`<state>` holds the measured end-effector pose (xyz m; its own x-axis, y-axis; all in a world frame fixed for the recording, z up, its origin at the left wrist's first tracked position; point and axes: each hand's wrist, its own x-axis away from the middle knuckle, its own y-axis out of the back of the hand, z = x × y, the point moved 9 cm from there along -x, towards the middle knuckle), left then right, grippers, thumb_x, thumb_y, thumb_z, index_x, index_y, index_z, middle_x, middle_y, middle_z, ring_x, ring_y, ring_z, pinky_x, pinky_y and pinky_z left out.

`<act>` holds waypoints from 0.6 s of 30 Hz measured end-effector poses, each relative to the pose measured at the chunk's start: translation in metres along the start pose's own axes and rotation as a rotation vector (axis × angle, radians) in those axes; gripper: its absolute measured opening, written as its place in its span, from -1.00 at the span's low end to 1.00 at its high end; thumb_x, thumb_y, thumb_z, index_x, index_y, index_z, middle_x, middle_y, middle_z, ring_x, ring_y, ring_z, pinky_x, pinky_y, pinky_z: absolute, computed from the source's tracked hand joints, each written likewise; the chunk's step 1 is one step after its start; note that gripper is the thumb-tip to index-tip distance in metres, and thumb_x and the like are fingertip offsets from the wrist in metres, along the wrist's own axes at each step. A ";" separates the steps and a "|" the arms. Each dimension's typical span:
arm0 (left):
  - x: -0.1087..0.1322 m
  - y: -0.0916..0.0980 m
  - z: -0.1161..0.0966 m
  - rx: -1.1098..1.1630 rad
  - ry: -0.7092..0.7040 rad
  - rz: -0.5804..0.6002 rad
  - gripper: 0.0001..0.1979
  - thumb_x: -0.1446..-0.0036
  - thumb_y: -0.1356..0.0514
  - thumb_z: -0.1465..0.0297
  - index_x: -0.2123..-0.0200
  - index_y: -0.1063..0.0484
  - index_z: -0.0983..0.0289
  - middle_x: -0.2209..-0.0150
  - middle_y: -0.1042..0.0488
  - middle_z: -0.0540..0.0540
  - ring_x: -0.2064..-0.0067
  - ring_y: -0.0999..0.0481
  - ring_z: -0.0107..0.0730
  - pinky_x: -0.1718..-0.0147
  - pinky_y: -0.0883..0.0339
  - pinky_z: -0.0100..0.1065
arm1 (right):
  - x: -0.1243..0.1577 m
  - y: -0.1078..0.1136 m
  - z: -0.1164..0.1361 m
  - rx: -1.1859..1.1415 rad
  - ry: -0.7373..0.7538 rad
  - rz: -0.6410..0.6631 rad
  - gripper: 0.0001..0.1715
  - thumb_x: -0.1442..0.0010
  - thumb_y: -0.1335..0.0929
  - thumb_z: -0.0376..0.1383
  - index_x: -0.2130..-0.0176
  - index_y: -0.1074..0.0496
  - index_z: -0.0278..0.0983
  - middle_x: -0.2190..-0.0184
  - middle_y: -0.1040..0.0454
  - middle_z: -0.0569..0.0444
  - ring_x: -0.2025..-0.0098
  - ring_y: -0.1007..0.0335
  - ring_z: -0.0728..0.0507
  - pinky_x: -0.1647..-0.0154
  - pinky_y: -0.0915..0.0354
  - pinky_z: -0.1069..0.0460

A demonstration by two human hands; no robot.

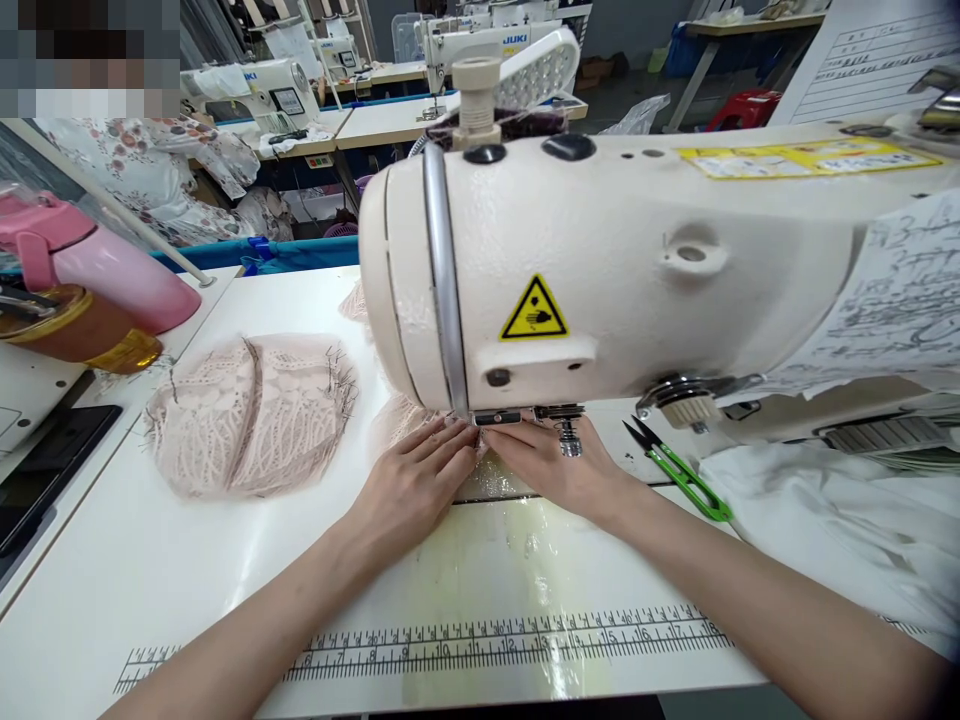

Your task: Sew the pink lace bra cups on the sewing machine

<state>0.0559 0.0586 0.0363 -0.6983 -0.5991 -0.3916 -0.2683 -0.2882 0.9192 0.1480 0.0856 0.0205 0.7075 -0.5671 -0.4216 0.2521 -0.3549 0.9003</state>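
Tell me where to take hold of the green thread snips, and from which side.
Take the green thread snips by the rounded handle end, probably best from the right, over the white cloth. They lie with their pointed blades aimed up-left in the view, so that approach should keep the grip clear of the tips. The right forearm runs close below.
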 end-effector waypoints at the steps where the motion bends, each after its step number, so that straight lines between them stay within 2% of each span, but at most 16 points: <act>1: 0.000 0.001 0.001 -0.003 0.004 -0.006 -0.77 -0.29 -0.02 0.55 0.10 -0.44 0.35 -0.07 -0.49 0.17 -0.11 -0.47 -0.27 -0.15 -0.37 -0.18 | 0.000 0.005 0.003 0.046 0.012 -0.019 -0.63 -0.23 -0.23 -0.48 0.05 -0.41 -0.17 0.03 -0.51 0.16 0.32 -0.38 -0.03 0.55 0.00 -0.03; 6: -0.002 0.007 0.006 -0.013 0.044 -0.030 -0.81 -0.28 -0.02 0.53 0.18 -0.44 0.34 0.00 -0.54 0.17 -0.04 -0.53 -0.28 -0.13 -0.40 -0.19 | -0.006 0.020 0.013 0.053 0.042 -0.076 -0.78 -0.26 -0.25 -0.47 0.17 -0.42 -0.24 0.15 -0.53 0.15 0.29 -0.36 0.00 0.38 -0.12 0.00; 9: -0.002 0.007 0.008 -0.002 0.061 -0.030 -0.80 -0.26 -0.01 0.55 0.18 -0.42 0.32 0.00 -0.54 0.17 -0.03 -0.54 -0.26 -0.12 -0.40 -0.13 | -0.010 0.016 0.019 -0.049 0.119 -0.088 -0.78 -0.24 -0.24 -0.53 0.22 -0.40 -0.28 0.22 -0.52 0.11 0.23 -0.35 -0.01 0.34 -0.14 0.03; 11: -0.001 0.008 0.009 0.015 0.076 -0.044 -0.80 -0.24 -0.02 0.58 0.18 -0.39 0.31 0.01 -0.54 0.17 -0.04 -0.53 -0.24 -0.13 -0.39 -0.09 | -0.011 0.010 0.017 -0.137 0.104 -0.083 -0.80 -0.25 -0.23 -0.51 0.24 -0.38 -0.29 0.26 -0.51 0.11 0.24 -0.34 -0.01 0.31 -0.17 0.05; 15: 0.002 0.011 0.012 0.010 0.114 -0.111 -0.77 -0.17 -0.05 0.61 0.11 -0.33 0.31 0.00 -0.53 0.21 -0.09 -0.49 -0.19 -0.13 -0.37 -0.06 | -0.011 0.003 0.012 -0.298 0.008 -0.082 -0.85 -0.30 -0.22 -0.40 0.16 -0.35 -0.28 0.29 -0.49 0.09 0.26 -0.35 -0.01 0.28 -0.21 0.05; 18: 0.004 0.011 0.015 0.002 0.149 -0.115 -0.67 -0.09 -0.05 0.63 0.05 -0.30 0.33 0.01 -0.52 0.25 -0.11 -0.48 -0.16 -0.11 -0.38 -0.06 | -0.011 0.007 0.015 -0.330 0.027 -0.115 -0.83 -0.31 -0.24 -0.38 0.11 -0.36 -0.28 0.26 -0.50 0.07 0.22 -0.38 -0.02 0.24 -0.23 0.04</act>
<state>0.0404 0.0642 0.0459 -0.5565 -0.6665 -0.4961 -0.3425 -0.3600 0.8678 0.1319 0.0786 0.0296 0.6777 -0.5162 -0.5236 0.5283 -0.1535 0.8351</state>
